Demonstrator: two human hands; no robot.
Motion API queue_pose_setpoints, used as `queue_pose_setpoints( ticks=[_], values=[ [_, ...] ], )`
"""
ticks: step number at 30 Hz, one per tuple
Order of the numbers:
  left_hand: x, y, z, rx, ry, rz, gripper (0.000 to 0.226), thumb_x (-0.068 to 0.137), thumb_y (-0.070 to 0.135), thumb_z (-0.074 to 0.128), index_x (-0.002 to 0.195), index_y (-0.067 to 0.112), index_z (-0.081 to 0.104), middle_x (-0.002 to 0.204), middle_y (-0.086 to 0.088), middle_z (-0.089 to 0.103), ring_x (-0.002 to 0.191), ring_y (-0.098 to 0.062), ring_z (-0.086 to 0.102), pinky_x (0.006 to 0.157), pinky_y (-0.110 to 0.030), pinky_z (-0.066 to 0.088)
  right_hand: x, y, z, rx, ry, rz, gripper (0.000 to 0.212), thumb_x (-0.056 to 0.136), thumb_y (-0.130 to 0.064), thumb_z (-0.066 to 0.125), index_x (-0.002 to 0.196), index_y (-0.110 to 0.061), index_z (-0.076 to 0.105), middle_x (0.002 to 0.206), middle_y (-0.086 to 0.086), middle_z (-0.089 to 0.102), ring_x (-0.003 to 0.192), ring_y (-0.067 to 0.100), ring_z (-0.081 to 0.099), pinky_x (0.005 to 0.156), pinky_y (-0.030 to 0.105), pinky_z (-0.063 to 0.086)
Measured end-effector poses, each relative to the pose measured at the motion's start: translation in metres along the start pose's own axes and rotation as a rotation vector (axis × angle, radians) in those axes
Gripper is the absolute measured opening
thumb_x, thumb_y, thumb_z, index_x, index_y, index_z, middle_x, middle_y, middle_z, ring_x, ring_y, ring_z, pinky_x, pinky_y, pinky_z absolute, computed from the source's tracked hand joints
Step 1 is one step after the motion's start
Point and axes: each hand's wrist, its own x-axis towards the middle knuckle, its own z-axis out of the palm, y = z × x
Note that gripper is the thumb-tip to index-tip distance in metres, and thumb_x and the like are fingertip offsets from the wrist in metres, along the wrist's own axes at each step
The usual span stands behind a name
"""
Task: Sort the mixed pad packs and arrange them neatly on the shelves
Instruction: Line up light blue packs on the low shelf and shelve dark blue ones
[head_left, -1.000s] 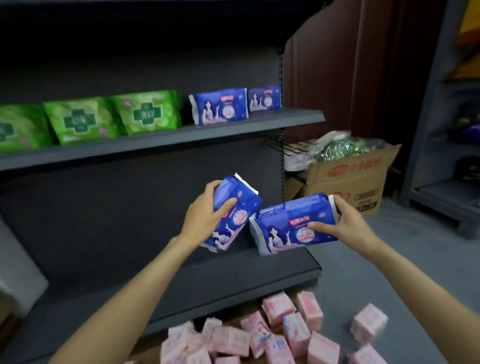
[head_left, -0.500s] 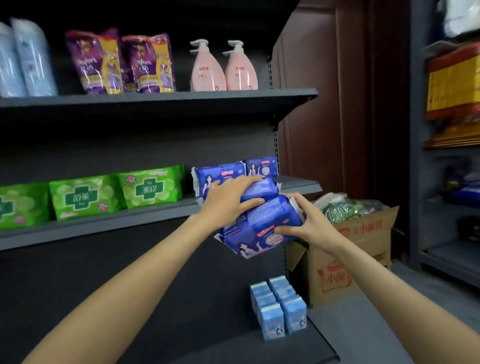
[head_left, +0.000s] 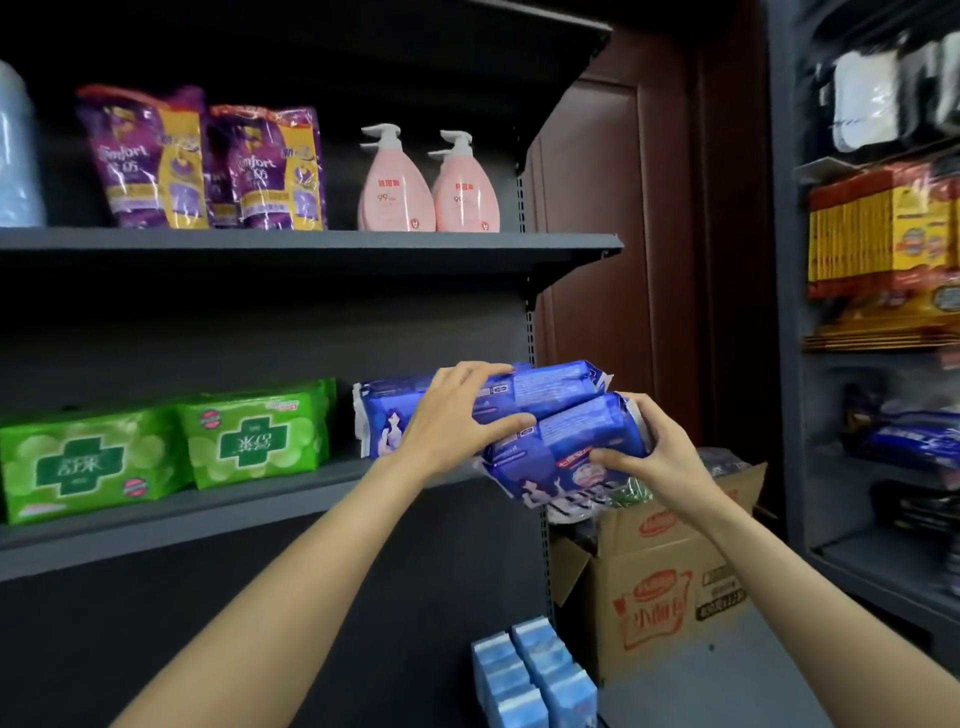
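Head view: left hand lay fingers-spread over the upper blue pack. Right hand clasped the lower blue pack at the middle shelf's right end.

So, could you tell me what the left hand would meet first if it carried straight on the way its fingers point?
Probably nothing new: the left hand already lies on the upper blue pad pack, fingers pointing right along it. Beyond the pack's end stands the brown panel, though depth is unclear.
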Motion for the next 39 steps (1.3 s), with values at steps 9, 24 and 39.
queue_pose_setpoints(
  ticks=[9, 24, 39],
  values=[
    [0.051, -0.021, 0.032, 0.315, -0.138, 0.088, 0.117, 0.055, 0.062, 0.08, 0.149, 0.042, 0.013, 0.152, 0.002, 0.01, 0.14, -0.017, 0.005, 0.104, -0.041, 0.035, 0.069, 0.044, -0.009, 0.032, -0.024, -0.059, 0.056, 0.067, -0.015, 0.084, 0.115, -0.019, 0.054, 0.108, 0.005, 0.069, 0.097, 0.017, 0.065, 0.085, 0.034, 0.053],
    [0.129, -0.054, 0.135, 0.243, -0.179, -0.094, 0.083, 0.067, 0.06, 0.074, 0.14, 0.039, 0.039, 0.143, 0.004, 0.04, 0.129, -0.021, 0.034, 0.106, -0.033, 0.031, 0.156, 0.145, -0.044, -0.18, -0.101, 0.148, 0.056, 0.072, -0.031, 0.081, 0.117, -0.023, 0.05, 0.113, -0.005, 0.065, 0.104, 0.011, 0.062, 0.081, 0.018, 0.048],
    [0.084, -0.082, 0.132, 0.779, 0.297, 0.226, 0.038, 0.082, 0.04, 0.059, 0.111, 0.017, 0.065, 0.111, -0.001, 0.065, 0.112, -0.023, 0.056, 0.109, -0.047, 0.031, 0.202, 0.142, 0.029, -1.034, -0.269, -0.195, 0.075, 0.078, -0.038, 0.072, 0.141, -0.028, 0.033, 0.145, 0.002, 0.038, 0.14, 0.028, 0.022, 0.109, 0.051, 0.029]
  ],
)
